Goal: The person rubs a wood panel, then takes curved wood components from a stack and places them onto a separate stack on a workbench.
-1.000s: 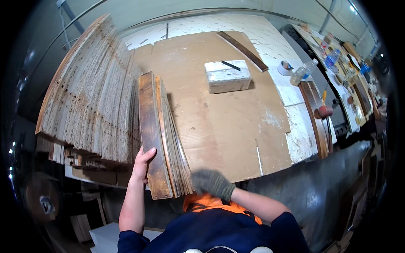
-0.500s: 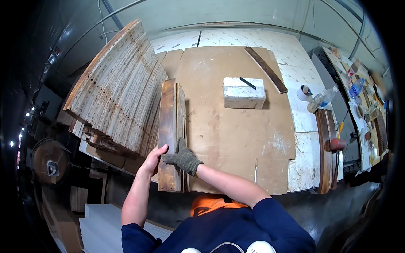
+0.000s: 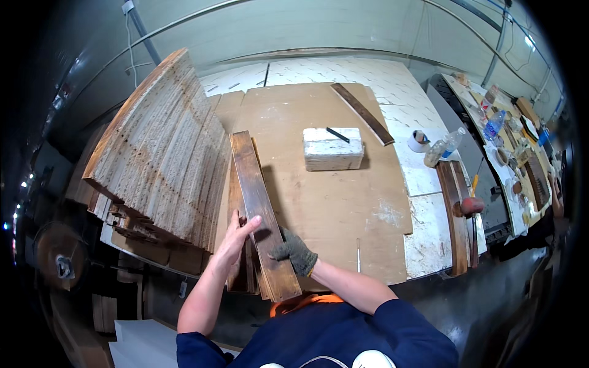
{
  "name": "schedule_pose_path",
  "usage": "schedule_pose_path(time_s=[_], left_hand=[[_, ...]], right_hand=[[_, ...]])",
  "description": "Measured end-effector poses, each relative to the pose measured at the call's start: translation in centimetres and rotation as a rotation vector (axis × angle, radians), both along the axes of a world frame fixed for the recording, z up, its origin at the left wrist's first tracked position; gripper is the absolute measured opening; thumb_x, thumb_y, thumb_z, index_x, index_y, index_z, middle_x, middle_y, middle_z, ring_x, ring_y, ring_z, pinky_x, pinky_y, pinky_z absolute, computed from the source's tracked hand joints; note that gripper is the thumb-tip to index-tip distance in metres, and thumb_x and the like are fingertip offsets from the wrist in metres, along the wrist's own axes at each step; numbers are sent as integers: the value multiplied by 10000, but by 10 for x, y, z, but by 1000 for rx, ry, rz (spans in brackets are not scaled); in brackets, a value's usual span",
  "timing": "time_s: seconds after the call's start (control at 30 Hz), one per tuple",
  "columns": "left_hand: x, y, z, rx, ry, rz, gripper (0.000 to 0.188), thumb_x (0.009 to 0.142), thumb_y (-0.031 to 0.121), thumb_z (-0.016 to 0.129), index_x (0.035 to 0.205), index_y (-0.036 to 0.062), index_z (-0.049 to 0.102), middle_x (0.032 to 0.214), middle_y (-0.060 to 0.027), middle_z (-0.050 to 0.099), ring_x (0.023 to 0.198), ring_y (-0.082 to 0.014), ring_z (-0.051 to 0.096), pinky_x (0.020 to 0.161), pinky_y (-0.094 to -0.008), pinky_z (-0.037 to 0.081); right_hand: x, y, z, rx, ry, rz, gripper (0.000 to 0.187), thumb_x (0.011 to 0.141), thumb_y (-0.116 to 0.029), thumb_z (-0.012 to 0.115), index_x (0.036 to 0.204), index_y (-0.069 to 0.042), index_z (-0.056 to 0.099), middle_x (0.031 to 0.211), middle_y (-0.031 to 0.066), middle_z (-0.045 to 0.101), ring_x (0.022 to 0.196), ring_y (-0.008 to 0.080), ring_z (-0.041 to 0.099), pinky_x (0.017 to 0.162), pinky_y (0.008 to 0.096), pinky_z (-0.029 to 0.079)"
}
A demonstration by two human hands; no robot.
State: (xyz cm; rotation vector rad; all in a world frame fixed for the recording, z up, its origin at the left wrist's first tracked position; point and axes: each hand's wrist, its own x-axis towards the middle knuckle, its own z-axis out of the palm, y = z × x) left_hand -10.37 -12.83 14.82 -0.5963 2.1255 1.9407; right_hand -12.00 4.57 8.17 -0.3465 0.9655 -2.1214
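A long, brown wooden plank [image 3: 253, 184] slants across the left part of the cardboard sheet [image 3: 325, 214], its near end over the table's front edge. My bare left hand [image 3: 236, 240] holds its left side, thumb on top. Around its right edge, lower down, curls my right hand [image 3: 298, 253] in a grey-green knitted glove. Edges of at least one more board show under the plank, but I cannot tell how many it covers. Other planks [image 3: 235, 202] lie beneath and to the left, partly hidden by it and by my left hand.
A tall stack of boards [image 3: 162, 147] leans at the left. On the cardboard are a white-topped block [image 3: 333, 156] with a black strip [image 3: 337, 135] and a dark plank [image 3: 363, 115]. Bottles [image 3: 453, 142], a cup [image 3: 419, 142], a red-headed mallet [image 3: 471, 205] and planks [image 3: 453, 230] stand right.
The upper plank has turned, its near end swinging right and toward me, uncovering planks at its left. Both hands moved with it. The whole view has shifted slightly.
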Motion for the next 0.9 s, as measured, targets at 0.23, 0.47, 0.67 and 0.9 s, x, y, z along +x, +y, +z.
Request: schedule_pose_path(time_s=[0.23,0.47,0.67,0.9], left_hand=[[-45,85,18,282,116,-195,943,643,267,773,1392,23,254,1255,-188,491,1142,-273,507,984,-385,399],[-85,179,27,-536,503,-543,1114,503,342,836,1385,-17,257,1211,-263,474,1151,-379,482,999,-422,401],[-104,225,-2,-1067,846,-820,1002,490,365,739,1337,4,343,1029,-208,489,984,-347,483,833,-432,388],[-125,194,-40,-1350,775,-1047,1005,486,342,739,1351,13,347,1079,-188,505,1008,-327,505,839,-420,381]], right_hand=[[13,72,10,123,226,-212,1061,588,-244,865,1448,-72,267,1354,74,452,1221,189,452,1025,340,382],[-16,146,-18,474,483,-287,771,693,-326,806,1317,-53,446,1235,108,568,1133,224,539,963,362,450],[-50,191,-93,1186,866,-14,470,815,-387,601,1174,-85,573,1131,172,613,1016,322,600,873,402,487],[35,250,-19,1133,678,4,606,837,-346,632,1326,-25,472,1305,172,536,1177,283,539,1005,346,415]])
